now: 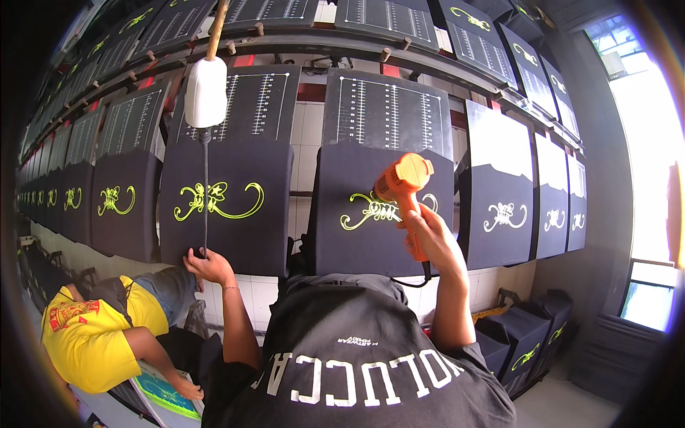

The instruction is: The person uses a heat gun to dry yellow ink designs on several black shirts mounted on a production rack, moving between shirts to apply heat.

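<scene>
An orange heat gun (410, 182) is in my right hand (432, 239), the fingers wrapped round its handle. It is over a black fabric piece (385, 250) bearing a yellow-green scroll print (378, 210), and covers part of the print. My left hand (210, 268) is closed on a thin black cable (206, 185) that hangs from a white wrapped block (207, 93) on a wooden pole (217, 28). That hand is at the lower edge of another black piece (228, 246) with a similar print (217, 201). A black cord (417, 283) comes from the heat gun's handle.
Slanted boards with dark fabric stand in long rows to the left and ahead; white-printed pieces (505, 216) are on the right. A person in a yellow shirt (93, 332) bends over a framed screen (165, 391) at lower left. More printed pieces (526, 357) stand low behind my right arm.
</scene>
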### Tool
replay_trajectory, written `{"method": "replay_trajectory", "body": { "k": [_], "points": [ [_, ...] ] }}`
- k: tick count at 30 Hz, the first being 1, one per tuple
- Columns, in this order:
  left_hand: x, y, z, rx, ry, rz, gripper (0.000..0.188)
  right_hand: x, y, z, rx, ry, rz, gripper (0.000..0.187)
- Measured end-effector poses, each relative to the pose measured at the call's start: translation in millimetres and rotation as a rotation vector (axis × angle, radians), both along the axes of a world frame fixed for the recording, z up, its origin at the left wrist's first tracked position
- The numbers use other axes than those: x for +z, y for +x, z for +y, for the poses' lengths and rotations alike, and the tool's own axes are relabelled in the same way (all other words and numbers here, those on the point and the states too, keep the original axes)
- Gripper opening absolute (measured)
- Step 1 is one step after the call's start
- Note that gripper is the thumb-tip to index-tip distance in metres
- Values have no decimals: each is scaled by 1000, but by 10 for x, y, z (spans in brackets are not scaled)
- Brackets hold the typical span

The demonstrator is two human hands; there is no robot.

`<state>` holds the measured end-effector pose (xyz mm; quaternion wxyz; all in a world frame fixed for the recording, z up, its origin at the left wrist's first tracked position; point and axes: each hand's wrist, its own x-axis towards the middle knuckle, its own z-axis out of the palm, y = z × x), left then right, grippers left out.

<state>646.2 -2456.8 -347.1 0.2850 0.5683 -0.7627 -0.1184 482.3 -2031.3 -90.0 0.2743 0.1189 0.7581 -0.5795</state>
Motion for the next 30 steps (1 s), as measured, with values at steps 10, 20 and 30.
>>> {"method": "replay_trajectory", "body": {
  "k": [10,20,30],
  "points": [
    [-37,17,-23,3,-17,-14,33,-28,126,25,16,1,-66,45],
    [-90,31,-48,4,-47,2,32,-53,3,-302,183,10,-24,40],
    [40,9,-2,12,66,-2,35,71,14,-332,141,99,-39,40]
  ]
}}
